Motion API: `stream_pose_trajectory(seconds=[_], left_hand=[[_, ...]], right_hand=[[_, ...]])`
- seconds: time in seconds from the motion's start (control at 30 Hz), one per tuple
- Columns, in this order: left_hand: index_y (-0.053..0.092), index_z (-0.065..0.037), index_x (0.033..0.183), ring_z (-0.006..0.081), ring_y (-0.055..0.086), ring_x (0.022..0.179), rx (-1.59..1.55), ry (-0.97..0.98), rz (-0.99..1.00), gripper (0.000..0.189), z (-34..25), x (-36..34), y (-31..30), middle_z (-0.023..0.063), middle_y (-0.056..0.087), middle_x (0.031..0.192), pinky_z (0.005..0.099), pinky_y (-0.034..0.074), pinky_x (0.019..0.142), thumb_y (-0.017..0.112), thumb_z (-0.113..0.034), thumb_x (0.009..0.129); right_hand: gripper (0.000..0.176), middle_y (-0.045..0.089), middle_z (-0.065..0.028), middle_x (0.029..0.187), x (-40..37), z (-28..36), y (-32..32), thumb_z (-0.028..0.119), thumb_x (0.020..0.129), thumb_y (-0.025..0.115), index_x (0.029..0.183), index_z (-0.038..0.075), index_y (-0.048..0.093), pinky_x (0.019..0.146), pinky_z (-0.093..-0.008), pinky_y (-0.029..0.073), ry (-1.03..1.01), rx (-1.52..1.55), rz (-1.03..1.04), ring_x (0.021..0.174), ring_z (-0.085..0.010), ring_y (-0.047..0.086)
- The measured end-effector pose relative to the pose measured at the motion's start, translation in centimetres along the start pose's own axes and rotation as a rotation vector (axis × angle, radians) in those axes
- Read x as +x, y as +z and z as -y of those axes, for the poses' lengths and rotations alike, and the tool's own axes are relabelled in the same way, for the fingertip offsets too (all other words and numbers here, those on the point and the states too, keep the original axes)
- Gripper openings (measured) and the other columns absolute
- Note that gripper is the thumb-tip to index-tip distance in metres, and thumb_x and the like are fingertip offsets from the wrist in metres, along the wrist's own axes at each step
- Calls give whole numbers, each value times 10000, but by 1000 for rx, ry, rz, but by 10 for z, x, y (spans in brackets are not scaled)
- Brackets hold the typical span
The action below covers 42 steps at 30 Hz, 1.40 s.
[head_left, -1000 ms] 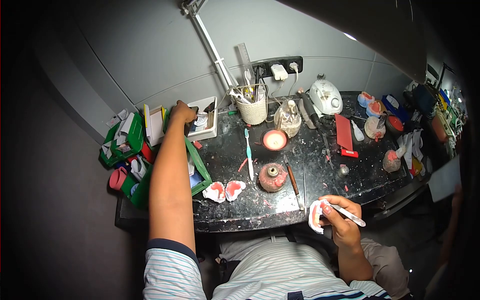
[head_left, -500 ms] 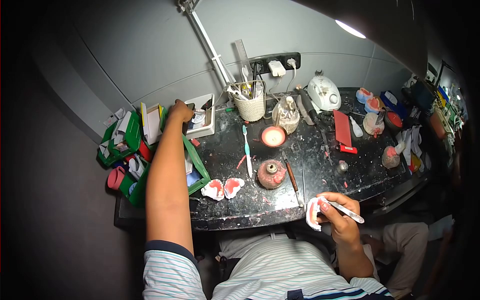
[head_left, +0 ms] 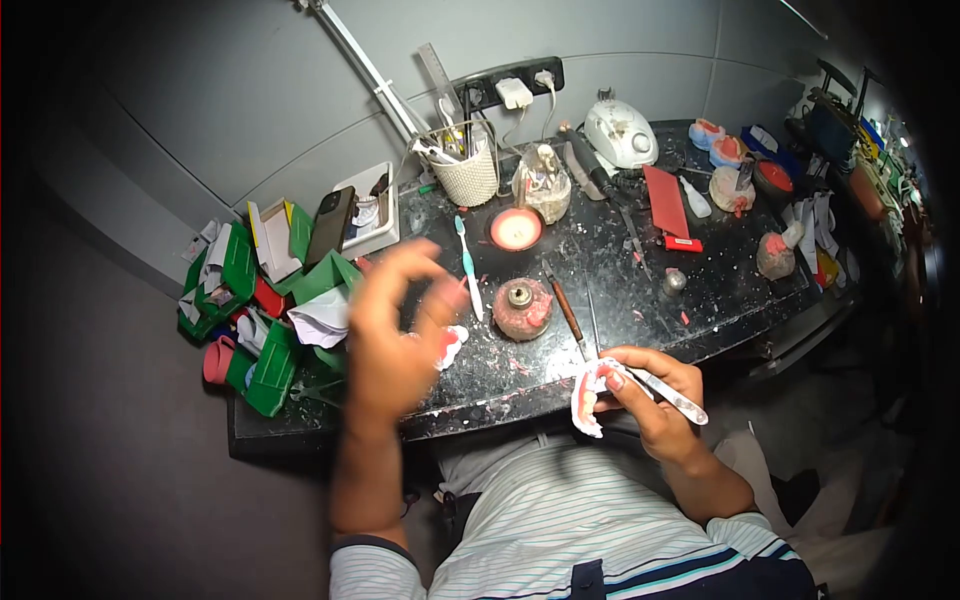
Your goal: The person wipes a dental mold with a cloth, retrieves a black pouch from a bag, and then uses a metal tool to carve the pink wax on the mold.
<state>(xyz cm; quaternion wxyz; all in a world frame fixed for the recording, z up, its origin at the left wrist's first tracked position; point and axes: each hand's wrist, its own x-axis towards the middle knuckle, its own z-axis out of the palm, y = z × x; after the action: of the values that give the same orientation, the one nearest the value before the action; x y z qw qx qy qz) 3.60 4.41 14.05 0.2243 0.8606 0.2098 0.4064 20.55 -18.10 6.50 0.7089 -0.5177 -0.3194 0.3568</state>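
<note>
My left hand [head_left: 395, 325] is raised over the front left of the dark bench, blurred by motion, its fingers apart with nothing between them. Behind it, a white and pink dental model [head_left: 452, 346] is partly covered. My right hand [head_left: 655, 400] grips a white dental cast with pink gum and teeth [head_left: 587, 400] at the bench's front edge. A metal-ended tool with a pale handle [head_left: 675, 398] lies across the same hand, held with the cast. Close to the cast are a brown-handled tool [head_left: 566, 312] and a round pink-stained burner [head_left: 522, 310].
Green boxes with papers [head_left: 232, 265] stand at the left, beside a phone [head_left: 331, 215] and a white tray [head_left: 383, 240]. A toothbrush [head_left: 468, 268], red wax dish [head_left: 516, 230], tool basket [head_left: 466, 180], white machine [head_left: 620, 135] and pink sheet [head_left: 665, 204] occupy the bench.
My left hand has come back from the white tray toward me; the phone now leans there uncovered. My right hand still holds the cast and tool. The view has shifted.
</note>
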Motion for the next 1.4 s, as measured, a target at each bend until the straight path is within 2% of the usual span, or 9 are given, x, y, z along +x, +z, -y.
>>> stream_pose_trajectory(seconds=[0.13, 0.3, 0.53, 0.7, 0.83, 0.93, 1.17, 1.27, 1.4], left_hand=[[398, 52, 1480, 407, 411, 1428, -336, 120, 411, 981, -28, -84, 62, 286, 373, 1555, 469, 322, 1175, 793, -532, 798], [260, 76, 1529, 377, 381, 1453, -727, -126, 208, 880, -34, -127, 102, 313, 343, 1562, 445, 318, 1182, 604, -511, 970], [464, 55, 1327, 186, 632, 1096, -715, -403, 80, 640, -36, -133, 91, 173, 650, 1198, 332, 499, 974, 483, -510, 1028], [522, 8, 1194, 118, 598, 551, -956, -603, 32, 541, -34, -128, 89, 110, 656, 751, 221, 460, 496, 374, -500, 1079], [538, 3, 1196, 89, 538, 476, -1002, -635, -12, 437, -40, -124, 87, 45, 574, 654, 207, 377, 401, 392, -398, 1098], [552, 11, 1187, 79, 506, 446, -982, -621, -2, 441, -38, -126, 87, 34, 562, 634, 207, 375, 396, 393, -391, 1097], [603, 18, 1179, 65, 554, 544, -1213, -741, 85, 379, -45, -120, 73, 32, 608, 721, 209, 423, 514, 431, -310, 1100], [575, 31, 1166, 65, 492, 447, -1074, -679, 16, 437, -44, -121, 79, 32, 579, 645, 204, 383, 410, 411, -367, 1092], [583, 33, 1165, 42, 519, 608, -883, -562, -15, 410, -42, -123, 77, 37, 611, 806, 196, 410, 550, 443, -344, 1087]], right_hand=[[251, 720, -154, 1040, 3, 8, 12, 41, 968, 658, 1178, -98, 652, 783, -297, 645, 38, 33, -26, 926, -172, 719], [305, 736, -96, 1020, -4, 4, 21, 54, 966, 681, 1230, -96, 644, 799, -225, 548, 12, -153, 62, 920, -96, 680], [394, 745, -123, 1009, -11, 7, 11, 47, 918, 737, 1266, -100, 627, 763, -222, 540, 40, -303, 301, 877, -90, 680], [348, 736, -193, 1093, -11, 12, 7, 4, 951, 668, 1274, -110, 609, 853, -292, 595, 20, -185, 192, 981, -206, 736], [290, 723, -207, 1111, -9, 9, 7, 12, 979, 621, 1251, -87, 638, 857, -306, 606, -87, -145, 213, 1008, -250, 731], [230, 698, -174, 1128, -4, 6, 8, 49, 932, 691, 1153, 4, 738, 831, -329, 594, -353, -316, 286, 1017, -238, 704], [170, 748, -179, 1045, -3, -1, 10, 3, 903, 707, 1063, -44, 738, 849, -321, 578, -369, -313, 302, 958, -237, 730], [153, 751, -184, 1036, -7, -7, 13, 10, 923, 691, 1055, -57, 731, 869, -330, 578, -332, -238, 289, 961, -244, 733], [143, 740, -200, 1051, -8, -12, 14, 10, 961, 648, 1058, -72, 714, 881, -341, 584, -305, -174, 275, 973, -247, 729]])
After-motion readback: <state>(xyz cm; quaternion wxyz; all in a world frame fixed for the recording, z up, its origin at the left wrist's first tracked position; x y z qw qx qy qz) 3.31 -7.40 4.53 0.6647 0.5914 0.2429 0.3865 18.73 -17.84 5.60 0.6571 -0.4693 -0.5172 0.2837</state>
